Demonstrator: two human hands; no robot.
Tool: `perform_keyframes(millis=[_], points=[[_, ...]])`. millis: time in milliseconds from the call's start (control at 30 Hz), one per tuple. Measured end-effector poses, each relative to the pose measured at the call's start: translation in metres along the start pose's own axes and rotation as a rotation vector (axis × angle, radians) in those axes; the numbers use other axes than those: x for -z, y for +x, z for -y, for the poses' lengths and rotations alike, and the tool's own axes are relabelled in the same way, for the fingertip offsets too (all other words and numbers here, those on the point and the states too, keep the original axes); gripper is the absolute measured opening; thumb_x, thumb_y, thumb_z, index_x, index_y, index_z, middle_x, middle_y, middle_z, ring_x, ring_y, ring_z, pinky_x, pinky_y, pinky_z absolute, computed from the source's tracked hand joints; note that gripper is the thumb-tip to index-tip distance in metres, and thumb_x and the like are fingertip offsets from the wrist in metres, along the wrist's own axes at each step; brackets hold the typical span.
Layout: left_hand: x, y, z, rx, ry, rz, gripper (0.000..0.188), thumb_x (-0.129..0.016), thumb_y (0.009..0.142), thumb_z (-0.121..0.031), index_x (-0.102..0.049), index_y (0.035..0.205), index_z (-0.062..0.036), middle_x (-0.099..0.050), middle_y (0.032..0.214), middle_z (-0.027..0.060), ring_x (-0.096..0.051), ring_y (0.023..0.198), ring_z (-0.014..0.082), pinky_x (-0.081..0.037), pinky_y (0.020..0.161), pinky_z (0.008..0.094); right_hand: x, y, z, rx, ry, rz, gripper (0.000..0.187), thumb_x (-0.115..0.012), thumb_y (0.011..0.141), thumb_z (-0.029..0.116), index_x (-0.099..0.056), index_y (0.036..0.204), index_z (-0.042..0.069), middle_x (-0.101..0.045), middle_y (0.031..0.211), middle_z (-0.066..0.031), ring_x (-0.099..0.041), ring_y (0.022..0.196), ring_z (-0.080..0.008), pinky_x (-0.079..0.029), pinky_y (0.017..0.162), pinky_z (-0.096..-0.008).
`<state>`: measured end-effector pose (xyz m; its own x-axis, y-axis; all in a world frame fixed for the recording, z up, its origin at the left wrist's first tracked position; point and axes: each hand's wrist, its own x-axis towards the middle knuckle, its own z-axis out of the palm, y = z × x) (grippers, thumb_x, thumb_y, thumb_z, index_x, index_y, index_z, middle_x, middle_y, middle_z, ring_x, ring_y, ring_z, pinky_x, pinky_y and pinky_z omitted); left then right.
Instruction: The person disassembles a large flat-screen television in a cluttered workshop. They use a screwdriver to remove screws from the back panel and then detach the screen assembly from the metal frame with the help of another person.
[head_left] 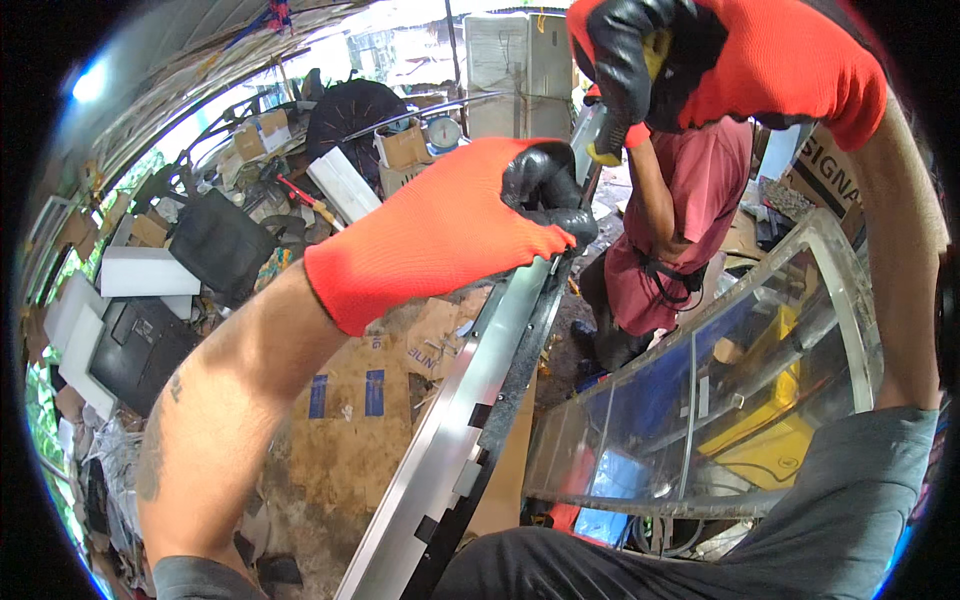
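Observation:
A long silver metal strip (470,385) with a black edge and small dark tabs runs up from the bottom middle between my arms. My left hand (480,205), in an orange glove with black coating, is closed on its upper part, fingers wrapped over the edge. At the upper right, above the strip's far end, my right hand (665,65) in a matching glove is curled closed. A bit of yellow shows between its fingers, but what it holds I cannot make out.
A co-worker in a red shirt (690,220) stands just beyond the strip, one arm reaching toward its far end. A curved clear panel (640,400) lies at the right. Flattened cardboard (350,400), a black chair (220,240) and white foam blocks (150,272) lie left.

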<state>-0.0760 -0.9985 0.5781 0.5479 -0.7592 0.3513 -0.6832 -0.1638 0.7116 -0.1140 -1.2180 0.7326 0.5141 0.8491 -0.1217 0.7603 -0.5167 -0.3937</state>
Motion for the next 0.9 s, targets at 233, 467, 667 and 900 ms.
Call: perform_keyframes(millis=[233, 467, 667, 900], points=[[0.006, 0.002, -0.005, -0.033, 0.075, 0.016, 0.018, -0.073, 0.079, -0.006, -0.061, 0.092, -0.0026, -0.061, 0.08, 0.0008, -0.056, 0.077, 0.0083, -0.046, 0.071, 0.0267, -0.006, 0.003, 0.075, -0.561, -0.216, -0.072, 0.028, -0.065, 0.091, 0.02, -0.062, 0.11, 0.0, -0.066, 0.089, -0.0065, -0.057, 0.085, -0.0125, -0.047, 0.077, -0.0288], [0.003, -0.002, -0.005, -0.046, 0.051, -0.005, 0.021, -0.073, 0.079, -0.005, -0.06, 0.096, -0.0021, -0.06, 0.079, -0.0013, -0.052, 0.075, 0.0043, -0.045, 0.066, 0.0238, -0.01, 0.008, 0.062, -0.445, -0.372, -0.084, 0.028, -0.065, 0.091, 0.024, -0.067, 0.104, -0.001, -0.07, 0.089, -0.0111, -0.059, 0.079, -0.0146, -0.048, 0.072, -0.0314], [0.005, 0.003, -0.01, 0.036, 0.04, 0.015, 0.029, -0.061, 0.085, -0.007, -0.064, 0.114, -0.0013, -0.067, 0.094, 0.0011, -0.059, 0.086, 0.0071, -0.048, 0.082, 0.0253, -0.043, 0.008, 0.05, -0.31, -0.731, -0.298, 0.029, -0.073, 0.085, 0.019, -0.068, 0.106, 0.0, -0.068, 0.084, -0.0084, -0.06, 0.082, -0.0115, -0.049, 0.073, -0.0307], [0.002, 0.011, -0.01, -0.026, -0.083, 0.118, 0.031, -0.058, 0.086, -0.006, -0.064, 0.117, -0.0014, -0.068, 0.099, 0.0039, -0.061, 0.093, 0.0088, -0.048, 0.087, 0.0259, -0.023, -0.001, 0.032, -0.178, -0.416, -0.224, 0.029, -0.075, 0.078, 0.008, -0.067, 0.105, 0.0, -0.067, 0.092, -0.0075, -0.06, 0.087, -0.0129, -0.049, 0.076, -0.031]])
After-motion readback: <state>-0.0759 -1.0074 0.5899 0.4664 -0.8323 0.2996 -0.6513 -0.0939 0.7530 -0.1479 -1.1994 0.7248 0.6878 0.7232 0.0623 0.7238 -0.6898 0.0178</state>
